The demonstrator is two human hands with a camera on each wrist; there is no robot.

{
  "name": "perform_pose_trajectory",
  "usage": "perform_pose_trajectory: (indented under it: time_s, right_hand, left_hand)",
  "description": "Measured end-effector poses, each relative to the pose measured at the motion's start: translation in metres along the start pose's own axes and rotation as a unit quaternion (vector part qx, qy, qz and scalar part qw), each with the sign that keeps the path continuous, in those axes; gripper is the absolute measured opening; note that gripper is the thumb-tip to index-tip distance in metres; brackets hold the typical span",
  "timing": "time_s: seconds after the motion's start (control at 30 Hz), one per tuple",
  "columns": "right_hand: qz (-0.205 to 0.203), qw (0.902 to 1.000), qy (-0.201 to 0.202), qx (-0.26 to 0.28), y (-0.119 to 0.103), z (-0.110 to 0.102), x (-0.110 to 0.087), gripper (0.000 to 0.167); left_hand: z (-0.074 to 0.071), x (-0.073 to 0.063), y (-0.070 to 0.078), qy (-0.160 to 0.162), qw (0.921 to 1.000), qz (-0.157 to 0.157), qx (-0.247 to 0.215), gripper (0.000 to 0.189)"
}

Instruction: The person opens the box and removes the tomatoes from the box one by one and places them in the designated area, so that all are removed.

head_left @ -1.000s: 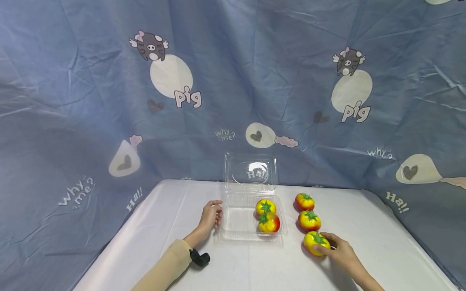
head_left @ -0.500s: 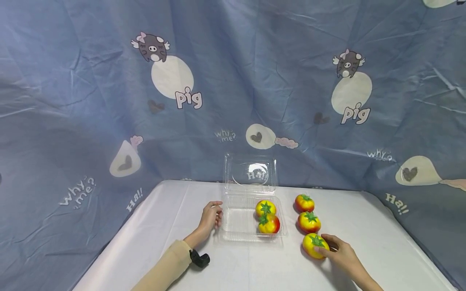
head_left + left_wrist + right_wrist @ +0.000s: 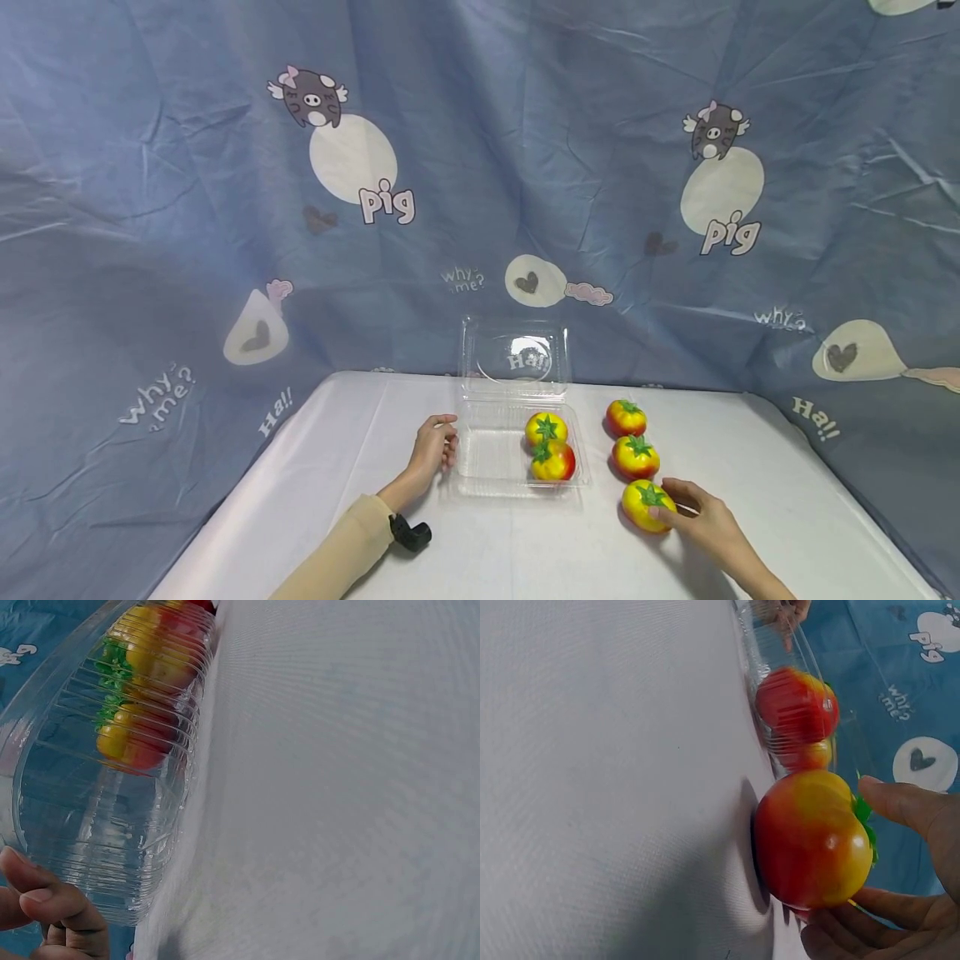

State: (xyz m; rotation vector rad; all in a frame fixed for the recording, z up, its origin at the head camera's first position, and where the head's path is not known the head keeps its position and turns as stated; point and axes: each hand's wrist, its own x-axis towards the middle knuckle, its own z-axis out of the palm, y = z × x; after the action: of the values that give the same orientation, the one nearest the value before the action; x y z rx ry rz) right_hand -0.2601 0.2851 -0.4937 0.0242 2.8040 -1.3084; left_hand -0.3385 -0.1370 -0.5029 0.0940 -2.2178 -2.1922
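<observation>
In the head view, my right hand (image 3: 705,521) has its thumb and fingers around a yellow-and-red tomato (image 3: 647,505) with a green leafy top. The right wrist view shows this tomato (image 3: 814,840) low over the white cloth, the thumb at its leafy top and the other fingers behind it. My left hand (image 3: 431,450) rests at the left edge of a clear plastic clamshell box (image 3: 491,479), fingers loosely bent, fingertips right at the rim. Inside the box's right half sit two tomatoes, a rear one (image 3: 546,427) and a front one (image 3: 553,461).
Two more tomatoes, a far one (image 3: 626,417) and a middle one (image 3: 636,457), line up beyond the held one, right of the box. The box's lid (image 3: 516,358) stands raised at the back. A blue printed curtain (image 3: 420,333) hangs behind the white-covered table (image 3: 525,550).
The tomato in my right hand has shifted very slightly left and toward me. My left hand, the box and the other tomatoes stay where they were.
</observation>
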Motion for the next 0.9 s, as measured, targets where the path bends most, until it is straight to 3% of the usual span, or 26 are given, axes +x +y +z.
perform_pose_trajectory:
  time_s: [0.17, 0.57, 0.9]
  right_hand:
    - [-0.002, 1.0000, -0.002, 0.001, -0.001, -0.002, -0.001, 0.077]
    - [-0.034, 0.9992, 0.006, 0.017, -0.008, -0.008, -0.002, 0.072]
    - [-0.057, 0.9981, 0.016, 0.016, -0.011, -0.012, -0.002, 0.071]
  left_hand:
    - [0.001, -0.004, 0.005, -0.004, 1.0000, 0.000, -0.003, 0.041]
    - [0.001, 0.005, -0.008, 0.012, 0.9999, 0.002, -0.005, 0.042]
    - [0.005, -0.020, 0.023, 0.007, 1.0000, 0.002, -0.003, 0.038]
